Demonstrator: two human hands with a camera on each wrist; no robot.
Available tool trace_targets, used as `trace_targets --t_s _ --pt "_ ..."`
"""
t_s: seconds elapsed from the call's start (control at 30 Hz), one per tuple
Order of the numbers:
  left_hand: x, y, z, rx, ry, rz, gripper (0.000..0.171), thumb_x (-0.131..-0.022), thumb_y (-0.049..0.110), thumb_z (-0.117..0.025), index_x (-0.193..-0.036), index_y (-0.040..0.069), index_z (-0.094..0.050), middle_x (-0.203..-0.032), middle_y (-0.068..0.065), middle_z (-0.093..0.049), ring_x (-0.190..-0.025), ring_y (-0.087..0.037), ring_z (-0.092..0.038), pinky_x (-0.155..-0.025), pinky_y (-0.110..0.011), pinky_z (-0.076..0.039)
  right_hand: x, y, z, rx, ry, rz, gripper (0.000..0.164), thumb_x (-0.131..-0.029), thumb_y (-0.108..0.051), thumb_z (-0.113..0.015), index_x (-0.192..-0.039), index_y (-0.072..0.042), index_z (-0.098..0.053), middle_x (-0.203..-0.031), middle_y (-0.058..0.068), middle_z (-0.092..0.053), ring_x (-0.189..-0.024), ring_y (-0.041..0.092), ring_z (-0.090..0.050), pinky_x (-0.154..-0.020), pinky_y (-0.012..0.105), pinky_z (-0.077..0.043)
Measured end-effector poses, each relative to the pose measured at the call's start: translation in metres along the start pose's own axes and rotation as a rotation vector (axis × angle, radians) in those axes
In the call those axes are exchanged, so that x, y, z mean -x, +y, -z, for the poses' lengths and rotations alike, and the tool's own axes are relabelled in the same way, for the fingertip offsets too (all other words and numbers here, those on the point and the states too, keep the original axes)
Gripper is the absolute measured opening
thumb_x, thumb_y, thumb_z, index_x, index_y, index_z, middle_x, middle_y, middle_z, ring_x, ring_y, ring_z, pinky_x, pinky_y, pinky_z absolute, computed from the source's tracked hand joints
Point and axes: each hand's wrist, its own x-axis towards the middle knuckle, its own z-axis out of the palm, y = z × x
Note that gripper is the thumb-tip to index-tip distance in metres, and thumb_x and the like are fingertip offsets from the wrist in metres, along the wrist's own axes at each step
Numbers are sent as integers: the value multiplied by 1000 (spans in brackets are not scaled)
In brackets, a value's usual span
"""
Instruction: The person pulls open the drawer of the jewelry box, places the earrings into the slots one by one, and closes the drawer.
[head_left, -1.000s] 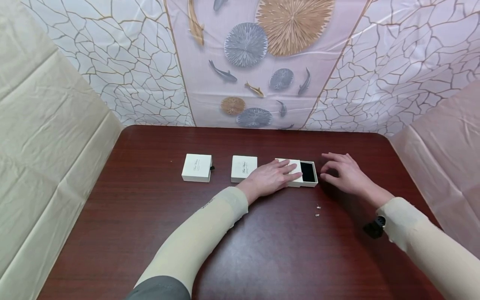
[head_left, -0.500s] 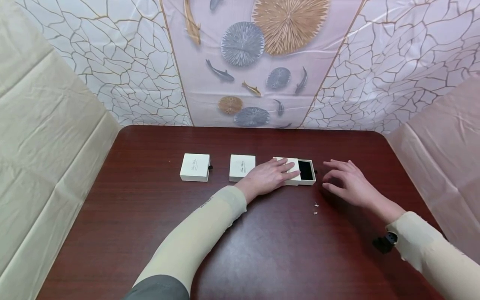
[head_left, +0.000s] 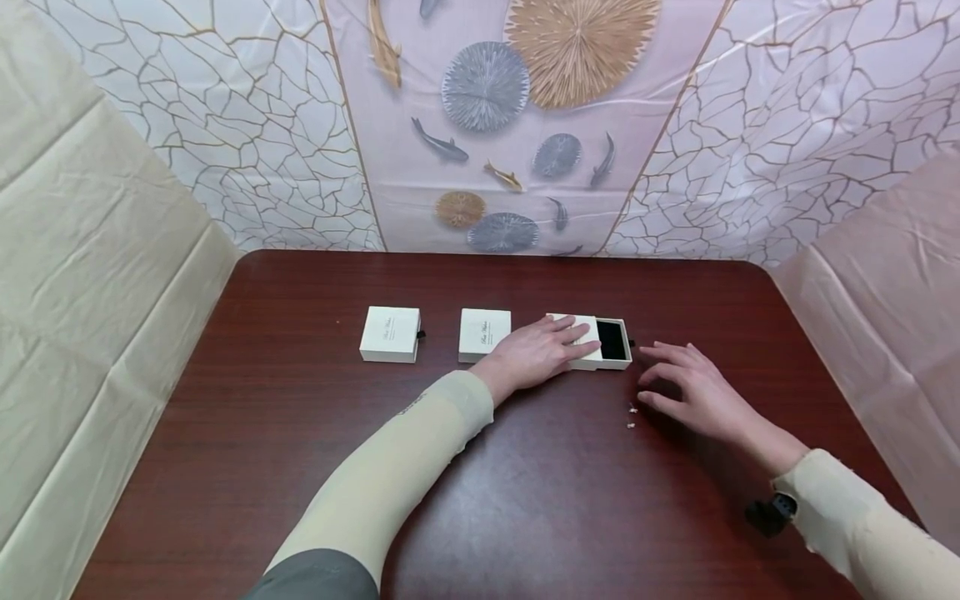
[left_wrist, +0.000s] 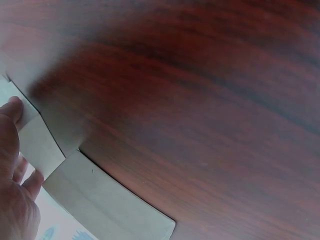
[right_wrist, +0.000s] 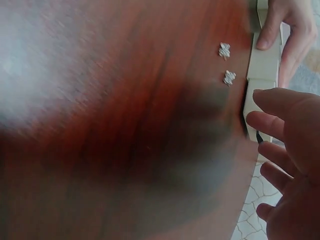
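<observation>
In the head view my left hand (head_left: 534,352) holds the white sleeve (head_left: 588,364) of a small drawer box, fingers laid over its top. The right wrist view shows the left thumb (right_wrist: 265,40) against the box's near side. Out of the sleeve's right end projects the drawer (head_left: 613,340), lined in black, with a dark pull tab. My right hand (head_left: 697,396) hovers to the right of the drawer, fingers loosely bent and holding nothing. Two small silvery earrings (right_wrist: 229,78) lie on the table just left of its fingertips.
Two more white boxes, one in the middle (head_left: 484,332) and one farther left (head_left: 390,334), stand in line on the dark red wooden table (head_left: 300,433). Patterned cloth (head_left: 285,150) hangs behind the table's far edge.
My right hand has drawn back from the drawer's end and moved down toward the earrings. The left hand stays on the box, and the drawer remains partly out.
</observation>
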Motion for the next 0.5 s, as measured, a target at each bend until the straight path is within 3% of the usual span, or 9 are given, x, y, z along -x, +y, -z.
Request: trace_targets --t_s 0.5 --pt "2 0 2 6 -24 15 50 -116 31 -48 -166 32 -42 -172 -2 -38 -160 -25 -34 -127 -43 -35 9 -6 -16 68 68 146 24 -77 -7 -92 -95 -17 -79 -128 18 -71 -127 45 -60 -120 71 -31"
